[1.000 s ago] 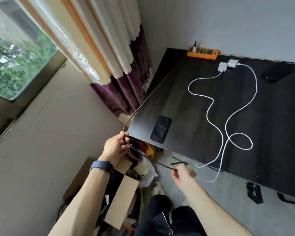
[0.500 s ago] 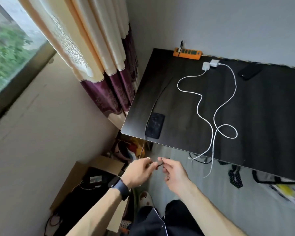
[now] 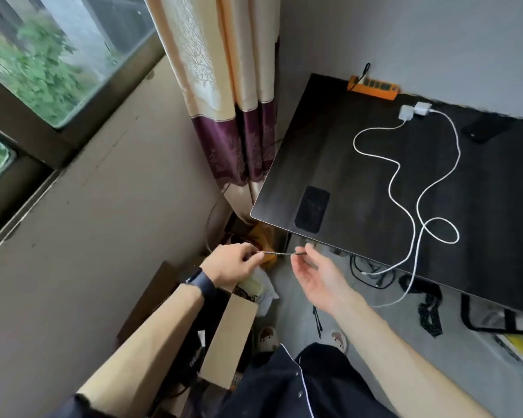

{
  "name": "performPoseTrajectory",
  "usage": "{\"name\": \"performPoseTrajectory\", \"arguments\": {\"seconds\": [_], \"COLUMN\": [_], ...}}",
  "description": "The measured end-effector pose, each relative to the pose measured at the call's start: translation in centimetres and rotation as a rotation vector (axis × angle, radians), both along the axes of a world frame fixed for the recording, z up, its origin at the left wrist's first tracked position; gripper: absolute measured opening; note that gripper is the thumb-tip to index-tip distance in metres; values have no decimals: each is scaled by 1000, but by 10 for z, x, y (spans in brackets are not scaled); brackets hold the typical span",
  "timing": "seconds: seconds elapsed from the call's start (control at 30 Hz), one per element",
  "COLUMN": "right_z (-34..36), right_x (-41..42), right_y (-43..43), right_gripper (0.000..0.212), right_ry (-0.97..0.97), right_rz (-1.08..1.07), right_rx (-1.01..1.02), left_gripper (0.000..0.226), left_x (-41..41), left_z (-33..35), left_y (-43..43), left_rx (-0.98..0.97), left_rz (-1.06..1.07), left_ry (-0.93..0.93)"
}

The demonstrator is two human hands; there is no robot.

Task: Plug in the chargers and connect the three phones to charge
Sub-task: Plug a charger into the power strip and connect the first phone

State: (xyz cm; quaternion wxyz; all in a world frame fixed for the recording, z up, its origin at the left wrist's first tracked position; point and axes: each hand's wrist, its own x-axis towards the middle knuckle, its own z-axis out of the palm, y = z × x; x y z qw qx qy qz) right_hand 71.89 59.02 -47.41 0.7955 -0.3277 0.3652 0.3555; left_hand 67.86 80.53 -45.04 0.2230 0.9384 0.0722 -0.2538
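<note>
desk top (image 3: pixel 360 164) at 2 o'clock: dark wood grain, satin sheen. phone (image 3: pixel 312 213) on it was glossy black glass, smudged. two chargers (image 3: pixel 412 111) and their cables (image 3: pixel 405 206): smooth white plastic. power strip (image 3: pixel 373 88) at 1 o'clock: orange plastic, matt. cable (image 3: pixel 280 253) between the hands looked braided, rough. curtain (image 3: pixel 224 86) at 12 o'clock: woven cloth, soft sheen. box flap (image 3: pixel 227 336) at 6 o'clock: plain matt cardboard.

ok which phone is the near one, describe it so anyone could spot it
Start at the dark table against the wall. Go to its near corner, by the curtain. The phone lies flat there, black and cable-free, far from the white chargers and the second phone at the back.
</note>
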Motion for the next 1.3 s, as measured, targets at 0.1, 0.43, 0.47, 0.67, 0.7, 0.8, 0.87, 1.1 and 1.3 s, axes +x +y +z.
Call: {"name": "performPoseTrajectory", "arguments": {"seconds": [0.1, 0.43, 0.47, 0.67, 0.7, 0.8, 0.87, 1.1, 1.3], "right_z": [10, 10, 9, 14, 17, 28, 35, 42, 23], "right_x": [-4, 46, 49, 27, 21, 11, 16, 52, 40], "right_y": [14, -25, -27, 7, 17, 41, 46, 19, 29], "right_gripper": [14, 28, 29, 22, 21, 19, 17, 21, 26], "right_ry": [-59, 39, 45, -81, -97, -214, -277, -56, -78], "right_rz": [62, -134, -144, 63, 91, 176, 239, 13, 99], "right_rx": [-68, -142, -176, -173, -126, -79, -142, -29, -245], "left_gripper": [27, 52, 51, 41, 45, 57, 57, 46, 33], "left_x": [-3, -27, -29, -20, -14, 1, 4, -8, -28], "left_z": [8, -15, -19, -9, -4, 9, 13, -2, -12], "left_y": [-46, 62, 78, 63, 45, -9, -28, 34, 87], "left_rx": [-356, -268, -129, 90, -30, -387, -542, -545, -139], "left_rz": [176, 395, 379, 207, 223, 283, 309, 267, 184], "left_ry": [-11, -8, 16, -81, -121, -48, -39, -40, 158]}}
